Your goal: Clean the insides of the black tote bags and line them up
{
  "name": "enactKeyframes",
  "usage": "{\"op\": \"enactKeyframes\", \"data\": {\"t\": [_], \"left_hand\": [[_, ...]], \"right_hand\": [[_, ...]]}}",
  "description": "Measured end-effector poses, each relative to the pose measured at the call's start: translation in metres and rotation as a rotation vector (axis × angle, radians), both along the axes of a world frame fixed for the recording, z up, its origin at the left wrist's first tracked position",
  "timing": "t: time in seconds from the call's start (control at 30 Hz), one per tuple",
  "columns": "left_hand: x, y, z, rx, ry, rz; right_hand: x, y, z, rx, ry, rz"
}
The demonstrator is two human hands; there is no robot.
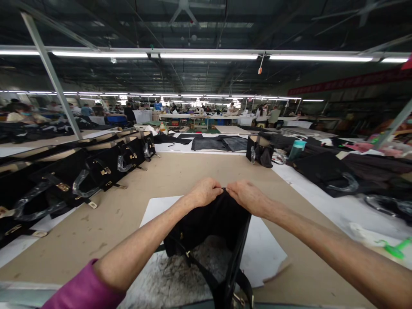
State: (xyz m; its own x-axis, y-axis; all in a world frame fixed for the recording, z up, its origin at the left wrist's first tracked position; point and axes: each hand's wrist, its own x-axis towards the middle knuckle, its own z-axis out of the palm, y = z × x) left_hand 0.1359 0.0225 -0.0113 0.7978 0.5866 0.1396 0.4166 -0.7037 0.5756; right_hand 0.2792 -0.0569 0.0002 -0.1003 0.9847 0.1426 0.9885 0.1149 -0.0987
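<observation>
A black handbag [206, 223] stands before me on white sheets, its dark hollow inside facing me. My left hand [206, 192] pinches the bag's far top edge, fingers pressed together. Close beside it, my right hand [246, 196] grips the same edge, thumb and fingers closed on it. Straps with gold-coloured metal fittings hang at the bag's near side. Beneath the bag lies a white sheet [267, 253], and a worn, stained grey-white surface [161, 279] shows nearer me. My fingertips partly hide the edge they hold.
Black handbags [99, 171] with plastic-wrapped handles line the left side of the brown tabletop [180, 167]. Another black bag [259, 152] stands at the far right. A teal-lidded bottle [296, 150], dark bag pieces [325, 171] and a green tool [394, 251] lie rightward. People work farther back.
</observation>
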Motion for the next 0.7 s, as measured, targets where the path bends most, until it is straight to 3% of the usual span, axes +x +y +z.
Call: {"op": "enactKeyframes", "data": {"t": [0.27, 0.47, 0.7], "left_hand": [[0.005, 0.000, 0.001, 0.035, 0.035, -0.011], [0.005, -0.004, 0.004, 0.176, 0.059, -0.019], [0.006, -0.004, 0.003, 0.250, 0.080, 0.009]], "right_hand": [[0.008, -0.004, -0.001, -0.070, 0.140, -0.016], [0.020, -0.007, 0.008, -0.264, 0.607, -0.075], [0.013, 0.002, 0.001, -0.195, 0.336, -0.060]]}}
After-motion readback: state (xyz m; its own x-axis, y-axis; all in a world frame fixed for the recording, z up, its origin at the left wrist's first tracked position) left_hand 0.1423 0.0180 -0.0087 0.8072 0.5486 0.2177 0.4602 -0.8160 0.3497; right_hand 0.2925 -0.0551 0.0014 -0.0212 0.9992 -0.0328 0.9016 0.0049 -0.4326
